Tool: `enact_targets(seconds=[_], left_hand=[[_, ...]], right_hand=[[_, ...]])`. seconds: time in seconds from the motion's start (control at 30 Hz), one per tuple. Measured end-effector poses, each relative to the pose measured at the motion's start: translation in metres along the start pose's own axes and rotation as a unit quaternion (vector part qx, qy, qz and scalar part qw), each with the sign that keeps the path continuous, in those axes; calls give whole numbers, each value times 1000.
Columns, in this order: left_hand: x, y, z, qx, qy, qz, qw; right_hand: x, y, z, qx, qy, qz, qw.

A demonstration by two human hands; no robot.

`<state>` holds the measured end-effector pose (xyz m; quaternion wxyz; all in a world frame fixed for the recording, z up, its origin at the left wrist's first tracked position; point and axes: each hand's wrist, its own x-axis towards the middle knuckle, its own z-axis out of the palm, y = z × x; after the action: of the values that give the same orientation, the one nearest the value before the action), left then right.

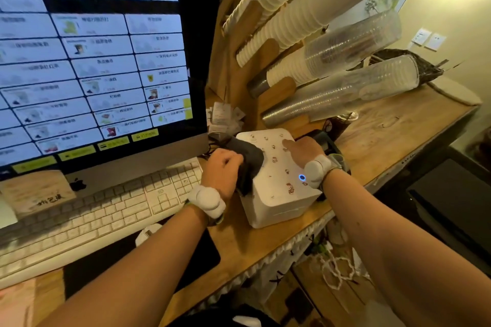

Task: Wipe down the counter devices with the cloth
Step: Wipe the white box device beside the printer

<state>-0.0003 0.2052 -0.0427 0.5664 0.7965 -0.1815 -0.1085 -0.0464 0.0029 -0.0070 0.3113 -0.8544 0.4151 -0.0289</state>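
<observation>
Gripping the grey cloth [251, 159] at the white printer's [279, 194] nine-o'clock edge on the worktop [385, 135], the left hand [223, 167] faced its top toward three o'clock, where the right hand [303, 148] rested flat, fingers relaxed.

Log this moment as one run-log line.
step: wiping white device | left hand: grips grey cloth at device's left top edge | right hand: rests on device top | blue light: on

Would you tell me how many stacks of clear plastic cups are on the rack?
2: one upper stack right of the paper cups, one lower stack nearest the counter; more may be hidden.
</observation>
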Motion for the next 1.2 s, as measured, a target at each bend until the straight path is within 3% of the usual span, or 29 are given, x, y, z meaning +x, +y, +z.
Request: enact_targets(seconds=[0.23,0.37,0.6,0.7,0.77,0.83,0.93,1.0,1.07,1.13,1.2], left_hand=[[-3,-9,36,-123,54,-97,986],[-8,-1,56,-101,101,-126,982],[21,2,57,-41,16,-25,999],[46,1,45,-161,3,-100,982],[54,-9,41,-164,3,-150,975],[45,-17,44,-114,40,-151,981],[17,-17,55,-189,157,-206,947],[7,-20,57,-107,152,-183,965],[0,-18,55,-93,77,-160,980],[8,-9,57,-128,68,-112,983],[19,1,54,-93,72,-63,991]], right_hand=[[22,4,4,-2,-96,-9,995],[27,18,3,95,-150,1,984],[32,20,13,93,-122,0,988],[32,21,14,93,-127,1,988],[36,24,15,100,-137,3,985],[37,24,15,98,-136,1,986],[36,23,17,103,-124,7,987],[35,23,16,102,-118,3,988],[35,24,18,103,-122,-7,987],[34,25,17,104,-131,-18,986],[34,25,17,112,-133,-18,985]])
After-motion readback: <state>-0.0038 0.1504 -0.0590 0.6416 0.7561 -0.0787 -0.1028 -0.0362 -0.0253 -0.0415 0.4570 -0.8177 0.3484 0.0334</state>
